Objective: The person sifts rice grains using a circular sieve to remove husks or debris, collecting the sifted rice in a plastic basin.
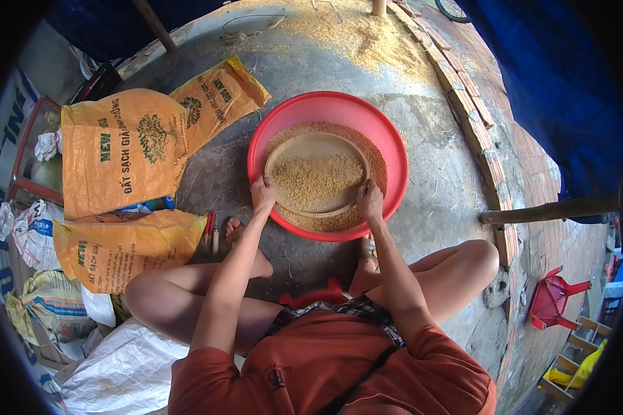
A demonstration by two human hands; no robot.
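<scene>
A round sieve [316, 143] with a pale rim is held over a wide red basin [394, 155]. Yellowish grain, looking like unhusked rice [318, 176], is spread across the sieve's mesh. More grain [379, 166] lies in the basin around and below it. My left hand [262, 194] is closed on the sieve's rim at the lower left. On the opposite side, my right hand [370, 199] grips the rim at the lower right. Fingers of both hands curl around the edge, partly hidden.
Orange printed sacks [128, 152] stand and lie to the left, with white sacks [121, 373] below them. Loose grain [384, 45] covers the floor at the back. A row of bricks [467, 114] edges the floor on the right, near a wooden pole [550, 211] and a red stool [554, 301].
</scene>
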